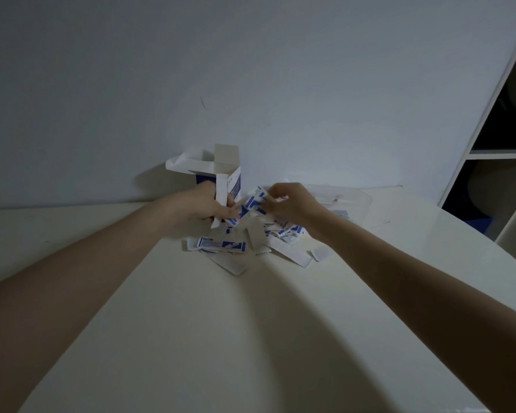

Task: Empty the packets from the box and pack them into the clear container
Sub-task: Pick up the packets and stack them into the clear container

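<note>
Two bare forearms reach in from the near edge of the pale, matt white table [191, 338] toward its far edge by the wall. Left hand [204, 205] has its fingers curled round the blue-and-white cardboard box [231, 180], which stands open-flapped near the far edge, probably steadied so that nothing left inside is missed. Right hand [286, 201] sits just beside it, fingers curled and pinching a few of the small blue-and-white paper packets [252, 234], presumably to gather them up. Most packets lie in a loose heap on the table between and below the hands, so the box looks largely emptied. Behind the right hand, near the far right edge, sits the clear plastic container [355, 201], within easy reach for packing; it seems to hold some packets already, though the dim light makes that uncertain.
</note>
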Demonstrator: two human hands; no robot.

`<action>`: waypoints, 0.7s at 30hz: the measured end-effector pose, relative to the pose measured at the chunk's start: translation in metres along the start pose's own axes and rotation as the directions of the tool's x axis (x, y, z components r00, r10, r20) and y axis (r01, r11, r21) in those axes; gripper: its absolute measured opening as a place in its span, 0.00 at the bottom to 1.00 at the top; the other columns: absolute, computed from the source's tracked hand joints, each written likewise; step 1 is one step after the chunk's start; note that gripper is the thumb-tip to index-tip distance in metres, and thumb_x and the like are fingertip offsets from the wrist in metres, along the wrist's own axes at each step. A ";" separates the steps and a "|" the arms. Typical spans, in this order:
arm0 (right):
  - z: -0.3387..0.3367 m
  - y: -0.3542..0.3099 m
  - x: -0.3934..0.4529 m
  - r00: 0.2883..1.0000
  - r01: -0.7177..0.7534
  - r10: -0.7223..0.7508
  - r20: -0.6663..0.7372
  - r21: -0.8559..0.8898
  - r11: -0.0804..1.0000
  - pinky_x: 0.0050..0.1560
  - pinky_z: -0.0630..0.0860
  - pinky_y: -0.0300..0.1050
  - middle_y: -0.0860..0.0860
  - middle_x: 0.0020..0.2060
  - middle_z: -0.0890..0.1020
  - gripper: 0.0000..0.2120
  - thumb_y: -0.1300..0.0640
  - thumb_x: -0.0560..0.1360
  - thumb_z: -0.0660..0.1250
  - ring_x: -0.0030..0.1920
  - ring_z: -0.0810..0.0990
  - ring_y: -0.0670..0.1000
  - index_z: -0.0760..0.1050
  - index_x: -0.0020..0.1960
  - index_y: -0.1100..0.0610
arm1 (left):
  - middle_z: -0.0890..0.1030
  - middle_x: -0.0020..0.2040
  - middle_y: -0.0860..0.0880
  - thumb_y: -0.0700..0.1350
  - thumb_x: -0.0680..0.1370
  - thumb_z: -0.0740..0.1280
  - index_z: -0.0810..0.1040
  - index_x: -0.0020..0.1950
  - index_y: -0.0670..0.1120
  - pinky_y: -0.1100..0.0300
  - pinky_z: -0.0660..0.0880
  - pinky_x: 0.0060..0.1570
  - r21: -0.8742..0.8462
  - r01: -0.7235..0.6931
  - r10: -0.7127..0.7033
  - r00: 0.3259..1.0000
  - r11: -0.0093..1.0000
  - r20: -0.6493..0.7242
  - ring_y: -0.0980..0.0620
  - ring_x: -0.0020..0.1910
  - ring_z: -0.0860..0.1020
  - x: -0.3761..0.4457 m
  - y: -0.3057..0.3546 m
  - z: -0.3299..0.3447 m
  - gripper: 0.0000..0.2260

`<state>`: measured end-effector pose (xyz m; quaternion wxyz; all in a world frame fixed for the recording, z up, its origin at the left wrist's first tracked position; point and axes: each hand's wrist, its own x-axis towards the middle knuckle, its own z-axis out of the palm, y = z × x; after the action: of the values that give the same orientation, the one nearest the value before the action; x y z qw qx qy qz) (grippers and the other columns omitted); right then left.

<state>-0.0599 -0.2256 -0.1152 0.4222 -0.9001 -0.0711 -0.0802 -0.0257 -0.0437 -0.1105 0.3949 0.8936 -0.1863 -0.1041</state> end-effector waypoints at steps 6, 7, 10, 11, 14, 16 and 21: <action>0.005 -0.012 0.005 0.931 0.352 -0.248 0.268 -0.478 0.805 0.42 0.67 0.40 0.58 0.52 0.80 0.09 0.60 0.75 0.65 0.49 0.76 0.55 0.77 0.53 0.63 | 0.76 0.32 0.48 0.32 0.74 0.65 0.75 0.37 0.44 0.71 0.69 0.27 0.113 -0.014 0.008 0.999 0.994 0.054 0.57 0.29 0.74 0.001 0.012 0.008 0.09; 0.007 -0.011 0.005 0.933 0.354 -0.257 0.253 -0.498 0.792 0.43 0.68 0.41 0.58 0.51 0.80 0.09 0.61 0.75 0.64 0.50 0.77 0.56 0.76 0.53 0.63 | 0.78 0.32 0.48 0.33 0.74 0.65 0.77 0.39 0.43 0.72 0.71 0.27 0.047 -0.002 0.001 0.999 0.999 0.038 0.59 0.27 0.76 0.000 0.013 0.009 0.07; 0.005 -0.003 0.006 0.975 0.220 -0.205 0.079 -0.409 0.886 0.45 0.72 0.43 0.57 0.53 0.80 0.10 0.61 0.76 0.63 0.52 0.78 0.57 0.74 0.56 0.62 | 0.82 0.32 0.50 0.35 0.74 0.68 0.78 0.43 0.40 0.74 0.73 0.30 -0.226 0.030 -0.029 1.000 0.974 0.008 0.63 0.28 0.79 -0.002 0.006 0.004 0.01; 0.003 0.000 0.006 0.988 0.151 -0.156 0.013 -0.344 0.927 0.44 0.71 0.43 0.57 0.52 0.80 0.10 0.61 0.76 0.63 0.50 0.78 0.56 0.74 0.57 0.62 | 0.82 0.36 0.48 0.35 0.74 0.68 0.77 0.42 0.39 0.74 0.75 0.32 -0.299 0.031 -0.032 0.999 0.954 0.001 0.62 0.30 0.80 -0.003 0.004 0.001 0.02; -0.005 0.006 0.005 0.996 -0.048 0.059 -0.065 0.160 0.986 0.38 0.71 0.42 0.56 0.38 0.79 0.07 0.63 0.76 0.64 0.41 0.75 0.54 0.76 0.40 0.60 | 0.80 0.41 0.43 0.37 0.76 0.66 0.76 0.43 0.37 0.69 0.79 0.35 -0.386 0.038 -0.069 0.995 0.922 -0.067 0.58 0.31 0.81 -0.001 -0.003 -0.001 0.04; -0.007 0.007 0.004 0.992 -0.121 0.128 0.014 0.448 0.886 0.40 0.74 0.43 0.56 0.38 0.78 0.10 0.65 0.76 0.63 0.40 0.76 0.54 0.74 0.36 0.59 | 0.80 0.38 0.43 0.38 0.76 0.66 0.77 0.43 0.37 0.68 0.79 0.33 -0.416 0.054 -0.109 0.988 0.908 -0.109 0.58 0.29 0.81 0.000 -0.002 0.002 0.05; 0.002 0.001 0.001 0.973 -0.213 0.110 0.201 0.612 0.762 0.45 0.75 0.45 0.56 0.41 0.78 0.04 0.66 0.77 0.61 0.43 0.77 0.53 0.74 0.46 0.63 | 0.80 0.37 0.42 0.33 0.77 0.62 0.76 0.42 0.38 0.67 0.78 0.30 -0.518 0.040 -0.110 0.988 0.854 -0.104 0.57 0.27 0.81 0.003 0.011 0.022 0.06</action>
<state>-0.0591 -0.2243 -0.1168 0.6973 -0.7131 -0.0479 0.0543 -0.0331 -0.0666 -0.1169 0.6261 0.7671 -0.0904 -0.1070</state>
